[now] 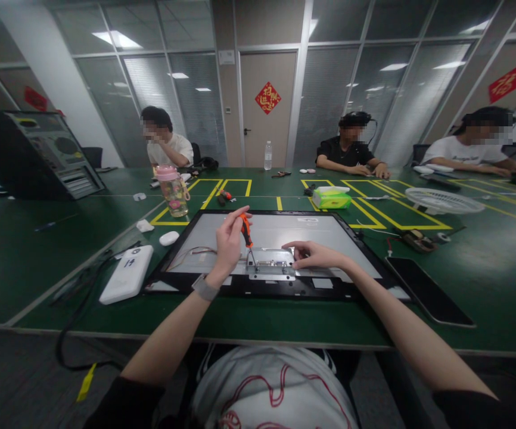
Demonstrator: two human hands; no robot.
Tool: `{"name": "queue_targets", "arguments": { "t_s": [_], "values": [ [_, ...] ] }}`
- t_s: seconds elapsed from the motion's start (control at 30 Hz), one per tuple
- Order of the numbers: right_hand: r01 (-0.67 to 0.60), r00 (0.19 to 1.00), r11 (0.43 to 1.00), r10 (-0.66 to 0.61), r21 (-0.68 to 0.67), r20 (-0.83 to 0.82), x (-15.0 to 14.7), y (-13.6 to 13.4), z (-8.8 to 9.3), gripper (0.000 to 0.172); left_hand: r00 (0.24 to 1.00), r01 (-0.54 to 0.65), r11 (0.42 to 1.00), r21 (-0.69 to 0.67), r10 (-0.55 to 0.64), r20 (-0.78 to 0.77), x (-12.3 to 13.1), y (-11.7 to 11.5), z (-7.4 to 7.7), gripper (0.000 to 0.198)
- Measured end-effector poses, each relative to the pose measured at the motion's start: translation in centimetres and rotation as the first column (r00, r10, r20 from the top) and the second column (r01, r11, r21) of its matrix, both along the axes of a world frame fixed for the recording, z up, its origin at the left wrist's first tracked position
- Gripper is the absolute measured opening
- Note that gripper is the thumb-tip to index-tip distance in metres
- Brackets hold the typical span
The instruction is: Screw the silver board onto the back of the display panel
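Screwdriver [246, 233] tip-down at metal bracket [271, 276] on the panel [329, 235].
We hold it in our left hand [228, 243]; our right hand [315, 255] half-curled at bracket's right end, can't tell if gripping.

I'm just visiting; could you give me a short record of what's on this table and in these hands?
Left hand: holds orange-and-black screwdriver, tip down at bracket
Right hand: at bracket's right end; grip unclear
Panel: flat on green table
Left of panel: white block marked 14
Right: phone
Beyond: pink-lidded bottle
Across table: three people
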State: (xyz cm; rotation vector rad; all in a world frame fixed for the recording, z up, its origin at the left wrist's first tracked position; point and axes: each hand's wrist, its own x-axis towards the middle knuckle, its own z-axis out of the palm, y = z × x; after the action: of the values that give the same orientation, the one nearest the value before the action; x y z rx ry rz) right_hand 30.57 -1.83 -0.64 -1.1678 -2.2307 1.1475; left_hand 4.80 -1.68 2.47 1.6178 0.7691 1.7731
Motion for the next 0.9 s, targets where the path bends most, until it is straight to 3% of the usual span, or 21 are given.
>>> {"name": "queue_targets", "arguments": {
  "t_s": [0.47,0.9],
  "values": [
    [0.004,1.000,1.000,-0.004,-0.003,-0.007,-0.08,-0.02,-0.04,0.072,0.988,-0.112,0.988,0.107,0.122,-0.090,0.26,-0.27,0.00,0.015],
    [0.006,1.000,1.000,-0.006,-0.006,-0.003,-0.14,-0.20,0.21,0.072,1.000,-0.025,1.000,-0.001,0.025,-0.012,0.37,-0.36,0.13,0.023]
  ]
}}
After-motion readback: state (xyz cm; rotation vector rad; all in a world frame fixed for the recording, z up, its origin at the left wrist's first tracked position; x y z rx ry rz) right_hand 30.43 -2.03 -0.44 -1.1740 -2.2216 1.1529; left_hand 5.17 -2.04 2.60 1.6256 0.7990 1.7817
